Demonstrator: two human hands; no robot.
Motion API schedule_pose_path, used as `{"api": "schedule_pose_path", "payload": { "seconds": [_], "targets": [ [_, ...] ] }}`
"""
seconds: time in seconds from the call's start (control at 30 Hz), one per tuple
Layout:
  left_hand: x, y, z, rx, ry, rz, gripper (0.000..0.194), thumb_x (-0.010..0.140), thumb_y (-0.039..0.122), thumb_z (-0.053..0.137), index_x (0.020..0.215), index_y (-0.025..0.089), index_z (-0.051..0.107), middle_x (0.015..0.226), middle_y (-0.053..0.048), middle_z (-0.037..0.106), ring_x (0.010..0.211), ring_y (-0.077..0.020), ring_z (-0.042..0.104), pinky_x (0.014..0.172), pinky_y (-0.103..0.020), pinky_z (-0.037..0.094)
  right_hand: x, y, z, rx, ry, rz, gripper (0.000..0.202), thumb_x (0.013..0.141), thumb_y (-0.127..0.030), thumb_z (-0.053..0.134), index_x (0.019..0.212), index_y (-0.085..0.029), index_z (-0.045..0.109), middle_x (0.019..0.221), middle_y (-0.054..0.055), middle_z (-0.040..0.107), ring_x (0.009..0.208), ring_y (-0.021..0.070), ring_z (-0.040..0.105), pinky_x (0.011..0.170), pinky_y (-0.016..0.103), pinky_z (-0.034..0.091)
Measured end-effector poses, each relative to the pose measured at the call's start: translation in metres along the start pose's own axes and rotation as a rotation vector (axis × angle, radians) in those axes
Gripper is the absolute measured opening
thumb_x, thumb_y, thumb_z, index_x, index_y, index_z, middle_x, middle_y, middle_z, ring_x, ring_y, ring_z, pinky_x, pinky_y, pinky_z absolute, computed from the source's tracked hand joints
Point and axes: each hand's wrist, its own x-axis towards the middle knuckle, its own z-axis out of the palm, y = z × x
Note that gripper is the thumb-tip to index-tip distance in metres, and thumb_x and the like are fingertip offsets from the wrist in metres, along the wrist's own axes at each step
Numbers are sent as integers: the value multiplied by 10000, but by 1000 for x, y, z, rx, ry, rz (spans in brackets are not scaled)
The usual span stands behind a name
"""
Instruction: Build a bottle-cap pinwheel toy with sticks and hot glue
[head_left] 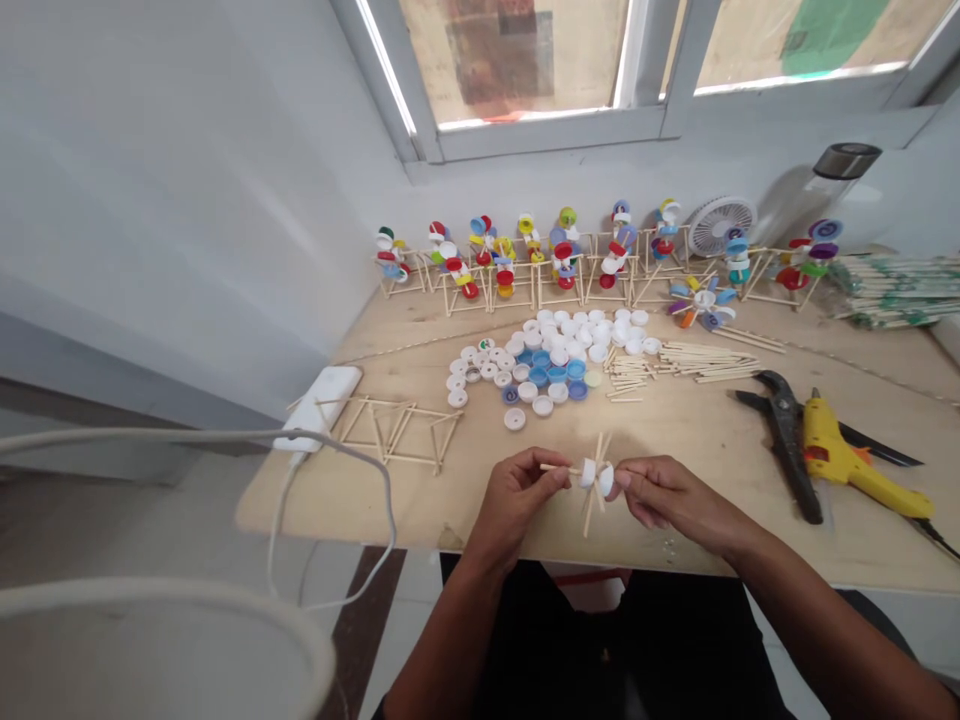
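Note:
Near the table's front edge, my left hand (525,493) pinches a thin wooden stick (555,468) that points right, toward two white bottle caps. My right hand (660,490) has its fingers closed on the right white cap (606,480). The left white cap (588,473) sits close beside it. Several sticks (590,515) cross between the caps and spread out above and below them. How the caps and sticks join is too small to tell.
Loose white and blue caps (556,375) and sticks (701,362) lie beyond my hands. Cap-and-stick models (562,265) line the back. Stick frames (397,430) and a white power strip (319,408) are left; pliers (787,440) and a yellow glue gun (832,450) are right.

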Motion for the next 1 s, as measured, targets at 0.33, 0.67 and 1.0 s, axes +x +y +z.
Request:
{"api": "schedule_pose_path", "payload": {
  "seconds": [0.33,0.67,1.0],
  "targets": [
    [5,2,-6,277,164,191,141,671,322,723,664,182,702,662,-27,675,664,-171,589,656,-273,463,-1,-1,-4,-149,11,-46,439,901,-547,418,804,-158,597,522,-48,472,479,80,367,486,221,274],
    [-79,-4,-68,783,126,9,227,779,346,610,610,226,702,494,8,607,490,-167,558,502,-253,419,-5,2,-18,-118,53,-7,442,884,-575,429,737,-178,557,510,-54,443,470,85,345,494,236,273],
    [-55,10,-19,912,151,630,324,831,199,546,1140,219,638,1184,-117,634,1089,-256,573,897,-380,467,-6,-2,0,-135,-93,-32,438,897,-561,415,717,-177,527,554,-33,470,508,93,369,500,231,276]
  ]
}}
